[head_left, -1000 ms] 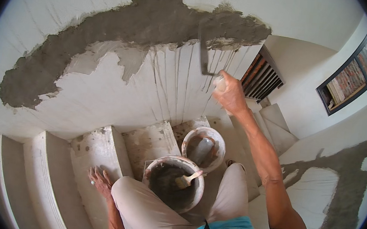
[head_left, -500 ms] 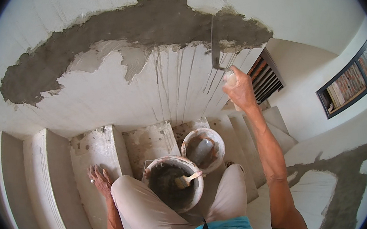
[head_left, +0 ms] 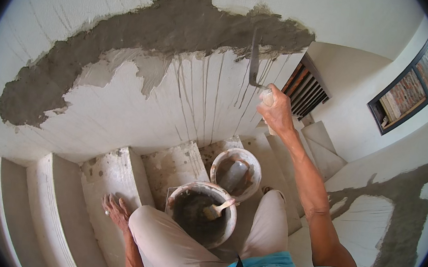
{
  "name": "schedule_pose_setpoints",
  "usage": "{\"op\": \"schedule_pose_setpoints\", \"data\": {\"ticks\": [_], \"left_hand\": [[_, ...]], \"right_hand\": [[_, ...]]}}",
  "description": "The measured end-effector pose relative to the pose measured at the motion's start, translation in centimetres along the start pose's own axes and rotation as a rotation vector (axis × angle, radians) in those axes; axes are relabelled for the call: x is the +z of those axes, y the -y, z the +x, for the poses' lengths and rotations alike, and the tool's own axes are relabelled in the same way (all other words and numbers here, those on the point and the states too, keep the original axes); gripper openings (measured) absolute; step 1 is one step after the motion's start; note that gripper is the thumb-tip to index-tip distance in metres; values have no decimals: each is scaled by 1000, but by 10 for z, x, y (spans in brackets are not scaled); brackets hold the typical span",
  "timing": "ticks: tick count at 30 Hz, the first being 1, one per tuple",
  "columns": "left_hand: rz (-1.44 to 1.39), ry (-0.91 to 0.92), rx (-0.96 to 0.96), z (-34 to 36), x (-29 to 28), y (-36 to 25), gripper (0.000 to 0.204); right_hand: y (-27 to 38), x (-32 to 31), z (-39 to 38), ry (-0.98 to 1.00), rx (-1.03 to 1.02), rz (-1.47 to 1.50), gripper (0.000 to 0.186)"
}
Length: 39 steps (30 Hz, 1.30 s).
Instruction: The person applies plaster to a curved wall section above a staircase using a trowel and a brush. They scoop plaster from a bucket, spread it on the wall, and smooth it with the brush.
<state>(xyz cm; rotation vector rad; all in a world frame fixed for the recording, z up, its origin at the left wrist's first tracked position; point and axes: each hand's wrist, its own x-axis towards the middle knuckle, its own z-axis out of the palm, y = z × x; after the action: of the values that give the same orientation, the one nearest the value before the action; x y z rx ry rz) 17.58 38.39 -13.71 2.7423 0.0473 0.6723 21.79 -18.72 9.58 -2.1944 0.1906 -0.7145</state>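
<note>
Right hand fingers closed round flat steel trowel, blade on wet grey mortar band high on white wall. Left hand open, flat on concrete stair. Best: keep blade shallow, even pressure.

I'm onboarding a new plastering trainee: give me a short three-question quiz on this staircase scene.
1. True or false: the right hand holds the trowel against the grey mortar band.
2. The left hand rests on: A) a stair step B) a bucket rim C) the wall.
3. What lies in the nearer bucket?

Key: 1 true; 2 A; 3 a brush.
</note>
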Motion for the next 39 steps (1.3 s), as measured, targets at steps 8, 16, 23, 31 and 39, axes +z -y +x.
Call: {"op": "schedule_pose_setpoints", "data": {"ticks": [8,16,23,31,39], "left_hand": [[8,20,6,1,0,-2,45],[-12,17,-27,1,-5,-6,44],[2,26,13,4,-5,-12,44],[-1,13,-12,1,-3,-2,44],[12,20,15,2,-8,-12,44]], "right_hand": [[-15,21,5,98,-183,-181,19],[3,10,9,21,12,8,26],[-7,14,8,64,-208,-21,36],[24,8,4,134,122,113,29],[16,4,8,258,93,68,29]]}}
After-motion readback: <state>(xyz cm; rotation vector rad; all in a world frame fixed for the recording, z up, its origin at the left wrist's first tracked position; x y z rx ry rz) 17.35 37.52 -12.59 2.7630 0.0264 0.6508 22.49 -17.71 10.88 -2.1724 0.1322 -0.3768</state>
